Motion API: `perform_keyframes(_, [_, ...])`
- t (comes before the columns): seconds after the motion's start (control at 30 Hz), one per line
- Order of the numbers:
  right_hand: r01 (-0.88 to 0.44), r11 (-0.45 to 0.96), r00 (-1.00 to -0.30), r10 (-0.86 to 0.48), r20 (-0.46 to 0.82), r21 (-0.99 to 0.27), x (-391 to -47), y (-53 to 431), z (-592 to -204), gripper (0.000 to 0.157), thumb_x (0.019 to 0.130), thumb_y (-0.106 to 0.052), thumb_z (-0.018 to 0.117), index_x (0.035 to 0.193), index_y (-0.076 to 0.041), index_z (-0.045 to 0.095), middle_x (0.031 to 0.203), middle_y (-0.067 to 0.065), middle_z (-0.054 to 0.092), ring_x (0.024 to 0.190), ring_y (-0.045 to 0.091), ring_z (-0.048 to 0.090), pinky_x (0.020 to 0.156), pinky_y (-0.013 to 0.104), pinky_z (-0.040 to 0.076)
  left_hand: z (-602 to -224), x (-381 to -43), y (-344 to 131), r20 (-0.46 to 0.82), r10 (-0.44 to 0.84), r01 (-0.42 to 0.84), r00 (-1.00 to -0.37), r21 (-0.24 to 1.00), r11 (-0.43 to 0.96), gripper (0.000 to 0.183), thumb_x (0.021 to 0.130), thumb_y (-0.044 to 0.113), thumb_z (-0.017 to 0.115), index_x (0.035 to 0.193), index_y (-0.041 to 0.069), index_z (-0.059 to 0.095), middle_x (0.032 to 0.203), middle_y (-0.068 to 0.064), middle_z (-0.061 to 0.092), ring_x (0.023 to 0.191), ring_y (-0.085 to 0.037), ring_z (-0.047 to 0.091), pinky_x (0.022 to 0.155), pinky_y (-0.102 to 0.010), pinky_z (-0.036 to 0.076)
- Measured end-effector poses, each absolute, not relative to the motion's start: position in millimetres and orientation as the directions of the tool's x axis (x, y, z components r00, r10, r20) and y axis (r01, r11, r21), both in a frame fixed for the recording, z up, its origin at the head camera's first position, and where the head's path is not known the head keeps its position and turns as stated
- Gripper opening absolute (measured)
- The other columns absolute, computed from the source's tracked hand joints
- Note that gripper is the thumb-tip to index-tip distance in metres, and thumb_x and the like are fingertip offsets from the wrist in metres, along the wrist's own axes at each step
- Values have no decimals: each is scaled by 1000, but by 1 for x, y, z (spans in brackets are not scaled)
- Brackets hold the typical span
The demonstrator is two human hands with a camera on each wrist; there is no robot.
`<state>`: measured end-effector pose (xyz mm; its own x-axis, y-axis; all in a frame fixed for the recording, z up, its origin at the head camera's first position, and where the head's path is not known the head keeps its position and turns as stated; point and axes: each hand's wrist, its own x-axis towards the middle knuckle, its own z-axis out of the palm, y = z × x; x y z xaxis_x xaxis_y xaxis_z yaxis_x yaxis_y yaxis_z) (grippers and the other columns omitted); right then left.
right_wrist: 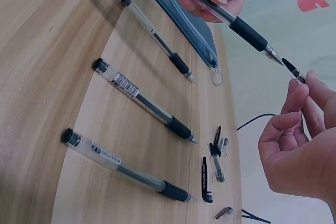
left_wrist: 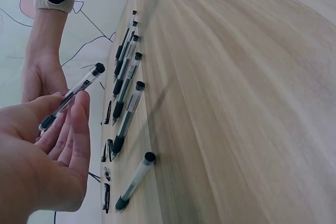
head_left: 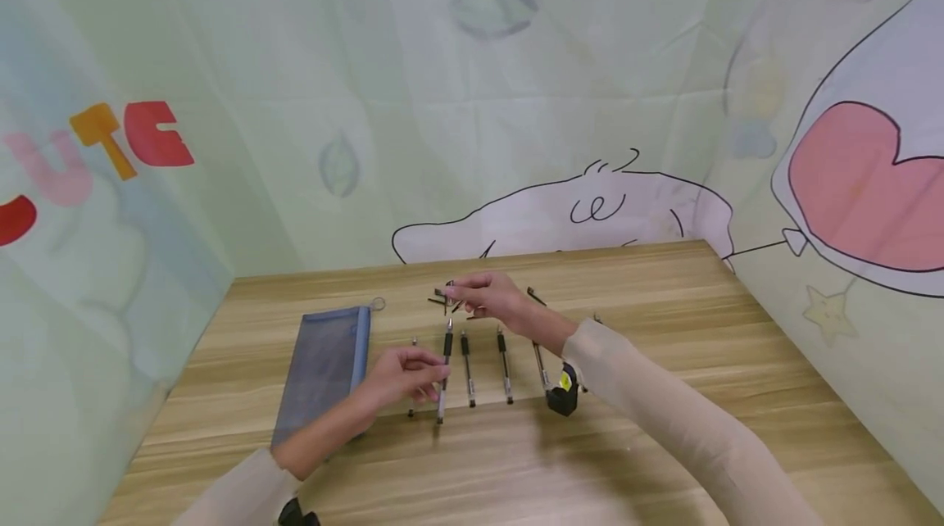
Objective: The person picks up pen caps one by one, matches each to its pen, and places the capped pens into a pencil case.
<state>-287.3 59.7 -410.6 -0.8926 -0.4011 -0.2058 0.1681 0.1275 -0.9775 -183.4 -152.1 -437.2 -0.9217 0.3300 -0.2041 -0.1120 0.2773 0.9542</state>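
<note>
- Pen [right_wrist: 248, 34]: it is in the left hand [head_left: 401, 377], pinched between thumb and fingers on the clear barrel, tip pointing away toward the right hand [head_left: 487, 297].
- Cap [right_wrist: 294, 72]: the right hand pinches it in its fingertips, just ahead of the pen's tip; whether cap and tip touch is hard to tell.
- The pen should be light and stiff. Its smooth barrel may turn or slip under the fingers, while the dark grip near the tip, probably rubbery, would hold better.
- The fine tip is likely the fragile part; a hold on the barrel, well behind it, keeps fingers off it.
- The cap looks tiny, hard and slick, with a clip that could snap if bent; its sides are the safer place to pinch.
- Other pens [right_wrist: 149, 100] lie in a row near both hands and would probably roll if nudged.
- In the head view, the right forearm and wrist camera [head_left: 564, 395] cover parts of the row, and the right hand hides some loose caps [right_wrist: 207, 182].
- The right wrist view cuts off the left hand and the pen's rear end.
- The left forearm covers part of the pouch [head_left: 320, 362]; its contents cannot be told.
</note>
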Motion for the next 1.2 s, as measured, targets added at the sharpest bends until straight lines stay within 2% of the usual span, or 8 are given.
perform_keyframes(0.27, [176, 105, -877, -436, -205, -979, -287, 68, -415, 26, 98, -20, 70, 118, -3, 73, 94, -5, 71, 72, 6, 57, 64, 19, 46, -438, -186, -143, -207, 270, -144, -940, 962, 234, 35, 96, 23, 73, 116, -4, 69, 94, -9, 78, 68, -10, 70, 67, -27, 60])
perform_keyframes(0.5, [189, 95, -874, -438, -211, -977, -287, 71, -415, 24, 99, -19, 69, 117, -3, 73, 96, -4, 71, 72, 7, 57, 64, 20, 46, -437, -189, -141, -223, 276, -163, -935, 961, 222, 34, 95, 23, 74, 114, -4, 70, 86, 1, 78, 68, -10, 70, 67, -26, 59])
perform_keyframes(0.73, [178, 125, -863, -456, -216, -976, -287, 68, -415, 26, 99, -20, 69, 118, -3, 72, 95, -6, 70, 74, 7, 57, 70, 22, 49, -437, -189, -142, -230, 269, -167, -935, 957, 238, 31, 95, 24, 74, 112, -2, 71, 81, 3, 76, 67, -11, 68, 65, -25, 57])
perform_keyframes(1.03, [197, 146, -833, -496, -244, -969, -284, 71, -415, 23, 99, -18, 68, 116, -2, 72, 86, -5, 65, 73, 8, 55, 65, 19, 44, -439, -188, -140, -230, 262, -170, -937, 958, 233, 33, 95, 27, 74, 115, 0, 71, 87, 3, 77, 69, -10, 69, 68, -27, 59])
perform_keyframes(1.2, [210, 147, -838, -483, -255, -967, -284, 70, -418, 26, 100, -19, 68, 119, -2, 70, 89, -5, 67, 73, 6, 56, 66, 20, 45, -441, -187, -137, -230, 255, -175, -939, 960, 221, 34, 96, 25, 73, 115, -2, 71, 89, 3, 77, 68, -9, 68, 67, -25, 58])
